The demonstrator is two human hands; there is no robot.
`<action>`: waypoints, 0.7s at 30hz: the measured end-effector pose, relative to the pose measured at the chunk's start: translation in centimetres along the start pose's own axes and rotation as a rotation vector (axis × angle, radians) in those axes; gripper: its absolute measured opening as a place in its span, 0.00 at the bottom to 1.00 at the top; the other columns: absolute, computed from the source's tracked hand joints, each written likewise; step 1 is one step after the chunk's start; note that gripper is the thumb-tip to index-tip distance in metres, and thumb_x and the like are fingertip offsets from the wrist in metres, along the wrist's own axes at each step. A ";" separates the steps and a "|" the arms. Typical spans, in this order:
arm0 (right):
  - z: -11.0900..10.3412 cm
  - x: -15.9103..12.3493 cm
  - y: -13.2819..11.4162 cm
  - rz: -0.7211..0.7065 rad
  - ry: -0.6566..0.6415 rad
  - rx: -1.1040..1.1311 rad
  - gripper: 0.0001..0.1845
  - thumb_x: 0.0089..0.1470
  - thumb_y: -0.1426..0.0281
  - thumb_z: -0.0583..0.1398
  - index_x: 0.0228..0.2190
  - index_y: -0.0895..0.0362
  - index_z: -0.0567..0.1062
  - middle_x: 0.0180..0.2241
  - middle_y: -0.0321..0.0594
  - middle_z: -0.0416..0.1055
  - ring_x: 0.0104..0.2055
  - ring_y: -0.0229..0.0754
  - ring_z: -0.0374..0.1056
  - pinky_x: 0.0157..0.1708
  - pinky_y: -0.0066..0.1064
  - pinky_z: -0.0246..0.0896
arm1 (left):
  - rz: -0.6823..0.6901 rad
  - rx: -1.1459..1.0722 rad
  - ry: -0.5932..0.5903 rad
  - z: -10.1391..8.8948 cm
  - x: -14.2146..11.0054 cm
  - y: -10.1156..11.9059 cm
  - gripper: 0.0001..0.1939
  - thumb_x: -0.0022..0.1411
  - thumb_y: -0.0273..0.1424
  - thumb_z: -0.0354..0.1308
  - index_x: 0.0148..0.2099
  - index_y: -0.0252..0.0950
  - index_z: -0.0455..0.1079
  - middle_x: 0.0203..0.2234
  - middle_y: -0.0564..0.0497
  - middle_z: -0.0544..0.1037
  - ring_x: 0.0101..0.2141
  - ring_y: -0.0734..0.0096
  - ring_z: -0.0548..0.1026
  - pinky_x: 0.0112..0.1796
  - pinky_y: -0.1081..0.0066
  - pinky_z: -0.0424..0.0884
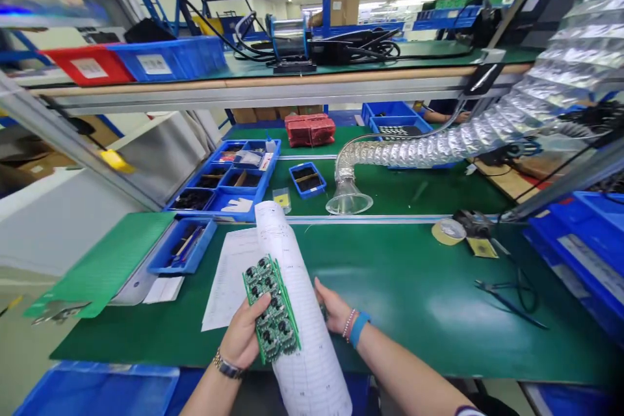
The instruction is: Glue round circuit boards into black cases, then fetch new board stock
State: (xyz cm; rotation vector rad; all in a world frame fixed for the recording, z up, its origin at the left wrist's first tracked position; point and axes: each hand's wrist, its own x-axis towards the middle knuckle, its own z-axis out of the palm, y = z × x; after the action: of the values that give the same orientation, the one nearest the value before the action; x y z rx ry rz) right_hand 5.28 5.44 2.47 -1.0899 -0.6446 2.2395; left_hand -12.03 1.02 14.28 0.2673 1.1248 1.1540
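Note:
My left hand (244,338) grips a green circuit board panel (272,312) studded with black components, pressed against a long white printed sheet (297,312) that curls up toward the bench. My right hand (334,309) holds the right edge of that sheet from behind, fingers curled round it. A watch sits on my left wrist, a blue band and beads on my right. Both hands hover over the near edge of the green work mat (414,292).
A second white paper (229,279) lies flat on the mat. Blue parts trays (229,175) sit at left. A silver extraction hose with clear funnel (348,198) hangs mid-bench. Tape roll (448,231) and pliers (507,296) lie at right. Blue bins (585,253) line the right edge.

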 end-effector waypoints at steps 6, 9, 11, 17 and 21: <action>-8.7 -5.3 -4.6 -0.234 0.178 0.022 0.18 0.34 0.60 0.67 0.25 0.61 0.74 0.16 0.32 0.67 0.17 0.30 0.59 0.21 0.23 0.56 | -0.046 0.187 -0.145 2.5 4.8 -2.6 0.20 0.47 0.31 0.65 0.44 0.35 0.69 0.36 0.47 0.78 0.38 0.59 0.76 0.42 0.61 0.71; -12.5 -6.9 -5.1 -0.280 0.306 -0.037 0.19 0.33 0.62 0.68 0.27 0.63 0.75 0.21 0.37 0.73 0.22 0.36 0.66 0.25 0.28 0.62 | -0.095 0.289 -0.159 3.7 7.7 -5.5 0.18 0.45 0.32 0.66 0.40 0.33 0.70 0.33 0.46 0.78 0.33 0.61 0.76 0.38 0.62 0.72; -14.1 -7.0 -4.6 -0.300 0.408 -0.086 0.21 0.31 0.63 0.68 0.29 0.63 0.76 0.27 0.42 0.76 0.29 0.42 0.70 0.32 0.33 0.66 | -0.116 0.328 -0.129 4.3 9.5 -7.7 0.19 0.42 0.32 0.68 0.37 0.32 0.70 0.31 0.45 0.78 0.30 0.61 0.77 0.35 0.62 0.73; -19.0 -6.8 -4.3 -0.317 0.742 -0.318 0.20 0.37 0.59 0.64 0.29 0.62 0.76 0.32 0.46 0.76 0.32 0.47 0.72 0.33 0.37 0.67 | -0.092 0.412 0.004 3.9 13.7 -11.0 0.22 0.36 0.34 0.70 0.36 0.32 0.69 0.29 0.44 0.78 0.28 0.62 0.77 0.31 0.64 0.73; -25.5 -9.2 -7.4 -0.250 0.937 -0.589 0.14 0.38 0.63 0.64 0.25 0.61 0.77 0.28 0.45 0.76 0.31 0.48 0.71 0.30 0.35 0.64 | -0.046 0.442 0.079 2.6 15.6 -9.7 0.22 0.38 0.34 0.69 0.37 0.33 0.68 0.27 0.48 0.78 0.27 0.65 0.76 0.31 0.65 0.73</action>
State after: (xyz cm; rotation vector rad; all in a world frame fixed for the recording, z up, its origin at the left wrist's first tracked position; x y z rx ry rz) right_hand 32.73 9.12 -2.00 -1.9984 -0.9409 1.1091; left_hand -4.81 10.56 0.10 0.5369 1.4443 0.8718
